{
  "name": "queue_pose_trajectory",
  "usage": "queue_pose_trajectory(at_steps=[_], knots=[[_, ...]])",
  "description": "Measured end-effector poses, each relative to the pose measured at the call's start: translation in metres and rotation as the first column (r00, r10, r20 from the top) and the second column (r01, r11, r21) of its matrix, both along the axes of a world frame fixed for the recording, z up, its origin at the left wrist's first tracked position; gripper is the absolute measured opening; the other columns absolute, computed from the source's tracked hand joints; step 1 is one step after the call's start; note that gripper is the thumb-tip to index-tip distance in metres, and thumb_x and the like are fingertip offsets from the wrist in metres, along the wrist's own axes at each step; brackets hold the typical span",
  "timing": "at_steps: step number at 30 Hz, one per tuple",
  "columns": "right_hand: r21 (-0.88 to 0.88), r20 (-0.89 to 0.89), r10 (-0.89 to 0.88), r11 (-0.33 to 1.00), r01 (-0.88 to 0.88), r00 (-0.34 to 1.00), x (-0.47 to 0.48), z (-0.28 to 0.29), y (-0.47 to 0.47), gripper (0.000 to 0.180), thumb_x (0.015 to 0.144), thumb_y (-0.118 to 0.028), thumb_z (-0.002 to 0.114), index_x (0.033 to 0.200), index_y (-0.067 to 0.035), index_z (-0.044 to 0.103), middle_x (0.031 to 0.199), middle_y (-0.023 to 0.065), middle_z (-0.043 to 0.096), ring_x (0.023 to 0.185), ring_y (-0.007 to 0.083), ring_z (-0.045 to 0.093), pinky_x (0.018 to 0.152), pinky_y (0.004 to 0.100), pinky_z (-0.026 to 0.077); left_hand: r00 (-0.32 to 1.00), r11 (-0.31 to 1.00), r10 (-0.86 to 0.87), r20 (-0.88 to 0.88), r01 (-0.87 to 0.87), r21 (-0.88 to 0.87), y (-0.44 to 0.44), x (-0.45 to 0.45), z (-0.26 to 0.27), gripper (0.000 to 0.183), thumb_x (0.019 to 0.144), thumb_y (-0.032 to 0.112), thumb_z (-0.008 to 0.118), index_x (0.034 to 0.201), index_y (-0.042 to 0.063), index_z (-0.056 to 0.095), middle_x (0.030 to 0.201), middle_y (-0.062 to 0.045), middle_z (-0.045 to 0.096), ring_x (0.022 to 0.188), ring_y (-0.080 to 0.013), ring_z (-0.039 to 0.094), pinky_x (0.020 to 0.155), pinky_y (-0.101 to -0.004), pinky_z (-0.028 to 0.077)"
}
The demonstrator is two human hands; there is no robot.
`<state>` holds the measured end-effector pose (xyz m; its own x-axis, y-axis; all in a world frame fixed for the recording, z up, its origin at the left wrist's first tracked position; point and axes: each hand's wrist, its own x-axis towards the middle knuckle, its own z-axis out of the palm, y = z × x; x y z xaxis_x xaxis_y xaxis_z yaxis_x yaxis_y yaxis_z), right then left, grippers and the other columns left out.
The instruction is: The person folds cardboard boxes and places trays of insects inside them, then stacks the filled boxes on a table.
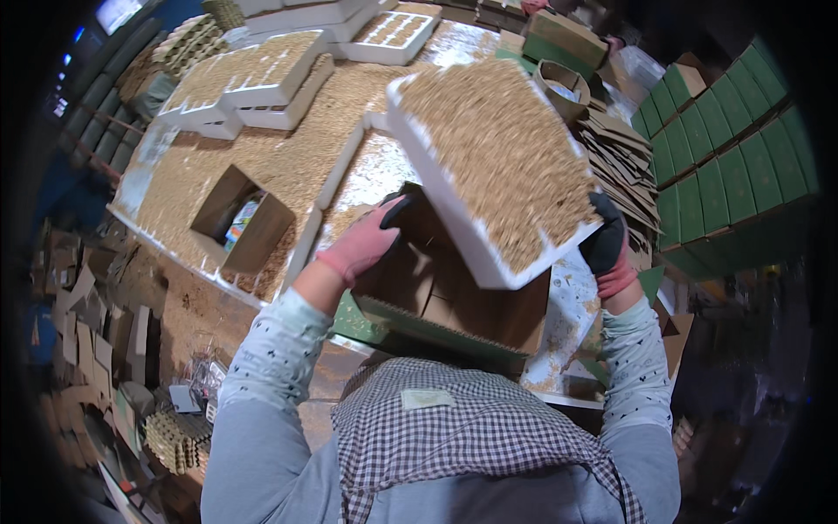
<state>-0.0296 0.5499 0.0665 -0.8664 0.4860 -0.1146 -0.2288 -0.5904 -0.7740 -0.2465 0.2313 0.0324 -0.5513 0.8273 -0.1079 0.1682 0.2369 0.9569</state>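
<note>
A white foam tray (pixel 497 164) covered with tan husks is held tilted above an open cardboard box (pixel 452 295) with green outer sides. My right hand (pixel 609 245), in a pink and black glove, grips the tray's near right corner. My left hand (pixel 366 239), gloved alike, is at the box's left edge, its thumb and fingers apart; whether its fingertips press on the box or the tray cannot be told. The box's inside shows bare brown cardboard, and the tray hides its far part.
Husk-covered foam trays (pixel 268 72) are stacked at the back left. A small open carton (pixel 242 219) with a colourful packet stands on the husk-strewn table. Flat cardboard pieces (pixel 619 164) and stacked green boxes (pixel 720 131) are at the right. Egg trays (pixel 173 439) lie lower left.
</note>
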Motion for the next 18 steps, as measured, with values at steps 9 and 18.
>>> queue_pose_trajectory(at_steps=[9,18], knots=[[0.433,0.362,0.383,0.738,-0.517,0.85,0.011,0.042,-0.049,0.059,0.076,-0.016,0.062,0.13,0.002,0.048,0.12,0.0123,0.056,0.106,0.0175,0.054,0.093,0.0278,0.04,0.967,0.958,0.064,0.248,-0.129,0.255,-0.037,-0.021,-0.008,0.04,0.086,0.024,0.061,0.123,0.008,0.058,0.101,-0.004,0.065,0.096,-0.0118,0.057,0.08,-0.024,0.046],[0.582,0.638,-0.239,-0.472,-0.662,0.732,-0.025,-0.014,-0.092,0.024,0.075,-0.018,0.06,0.098,-0.011,0.062,0.089,0.009,0.063,0.087,0.0271,0.062,0.078,0.0381,0.05,0.334,0.847,0.398,-0.855,-0.491,0.202,-0.083,-0.057,0.019,0.027,0.082,0.009,0.053,0.107,0.008,0.061,0.097,-0.012,0.062,0.101,-0.0301,0.055,0.086,-0.0384,0.044]])
